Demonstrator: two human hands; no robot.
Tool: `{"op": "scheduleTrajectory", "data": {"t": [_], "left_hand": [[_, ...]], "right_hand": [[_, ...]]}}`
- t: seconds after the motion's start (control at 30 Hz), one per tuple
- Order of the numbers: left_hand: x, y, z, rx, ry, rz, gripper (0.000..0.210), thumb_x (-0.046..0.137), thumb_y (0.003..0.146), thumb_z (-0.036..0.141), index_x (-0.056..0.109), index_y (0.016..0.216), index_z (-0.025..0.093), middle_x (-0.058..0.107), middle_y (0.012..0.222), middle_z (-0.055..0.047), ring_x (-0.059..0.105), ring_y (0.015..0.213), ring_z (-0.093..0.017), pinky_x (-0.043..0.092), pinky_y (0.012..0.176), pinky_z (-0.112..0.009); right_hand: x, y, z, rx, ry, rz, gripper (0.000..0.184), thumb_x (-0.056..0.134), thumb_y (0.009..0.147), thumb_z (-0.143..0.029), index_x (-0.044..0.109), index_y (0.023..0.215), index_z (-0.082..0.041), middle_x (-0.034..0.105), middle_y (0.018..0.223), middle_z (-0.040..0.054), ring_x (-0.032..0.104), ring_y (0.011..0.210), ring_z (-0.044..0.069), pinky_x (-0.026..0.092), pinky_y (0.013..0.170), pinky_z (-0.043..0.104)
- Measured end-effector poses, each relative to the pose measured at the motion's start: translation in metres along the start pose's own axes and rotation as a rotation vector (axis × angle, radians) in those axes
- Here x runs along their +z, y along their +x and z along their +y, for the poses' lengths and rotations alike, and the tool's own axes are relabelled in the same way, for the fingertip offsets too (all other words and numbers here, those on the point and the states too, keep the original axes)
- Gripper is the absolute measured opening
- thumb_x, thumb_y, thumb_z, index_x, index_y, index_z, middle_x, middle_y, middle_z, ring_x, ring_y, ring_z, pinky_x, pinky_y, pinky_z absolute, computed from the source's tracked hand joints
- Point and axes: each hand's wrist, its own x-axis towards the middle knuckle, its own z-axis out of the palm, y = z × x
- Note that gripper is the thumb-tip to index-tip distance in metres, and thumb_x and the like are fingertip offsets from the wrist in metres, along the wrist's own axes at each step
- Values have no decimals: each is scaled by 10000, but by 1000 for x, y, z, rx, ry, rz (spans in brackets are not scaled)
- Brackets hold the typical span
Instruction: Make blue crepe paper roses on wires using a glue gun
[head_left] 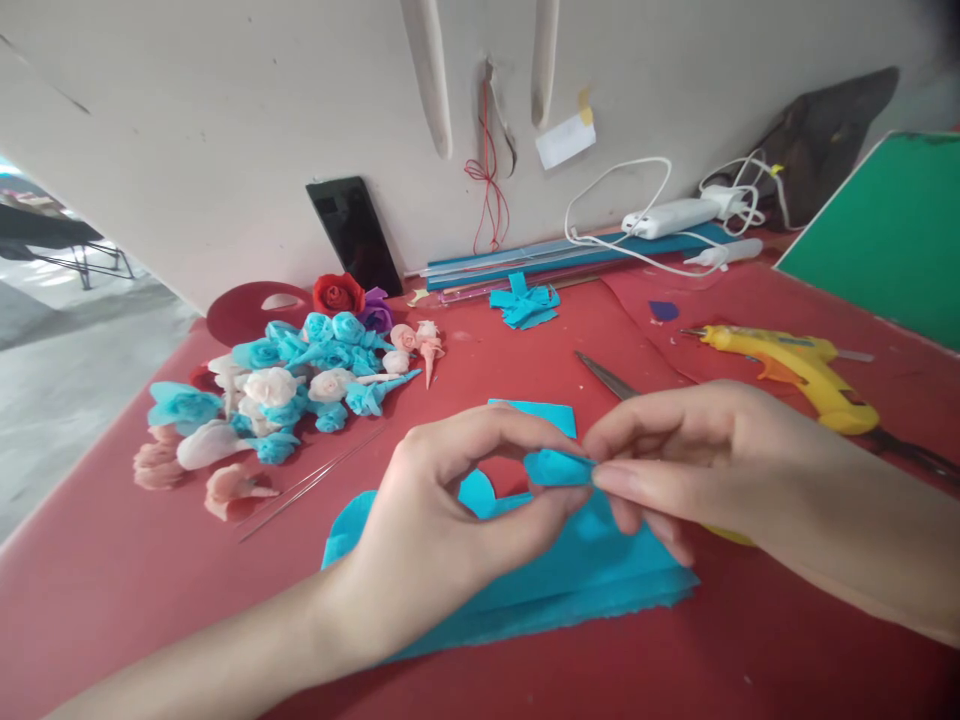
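Note:
Between both hands is a small curled piece of blue crepe paper point(556, 468). My left hand point(457, 530) pinches its left part between thumb and fingers. The thumb and fingertips of my right hand point(675, 460) close on its right end. Below them, larger sheets of blue crepe paper point(510, 595) lie on the red table, partly hidden by my left hand. Behind the fingers sits a small blue paper rectangle point(544, 415). Scissors point(604, 378) lie beyond my right hand, their handles mostly covered by it.
At left is a pile of blue, white and pink paper flowers point(300, 375), with thin wires point(311, 485) beside it. A phone point(356, 235) leans on the wall. Blue strips point(523, 302) lie at the back. A yellow glue gun point(795, 365) and a green board point(885, 235) are at right.

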Motion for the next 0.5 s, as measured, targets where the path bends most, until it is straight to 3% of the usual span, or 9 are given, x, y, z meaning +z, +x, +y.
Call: {"op": "scheduleTrajectory", "data": {"t": [0.27,0.4,0.5], "left_hand": [[1,1,1,-16,-30,-1,183,692,697,107,670,806,251,700,772,69,602,686,-88,481,605,-158],[1,1,1,-29,-26,9,166,696,696,112,676,798,242,705,765,54,607,677,-97,486,592,-166],[1,2,0,1,26,16,187,688,690,94,680,802,244,708,776,47,618,687,-107,486,578,-172]], "right_hand": [[-7,7,8,-43,72,-149,21,665,707,-209,658,725,-202,616,546,-56,496,374,33,408,374,101],[-2,2,4,-20,0,-9,28,682,690,-194,658,706,-193,605,531,-57,485,378,24,400,379,92],[1,-2,2,-131,-107,71,47,676,680,-153,679,703,-194,603,542,-42,517,413,38,426,403,94]]}}
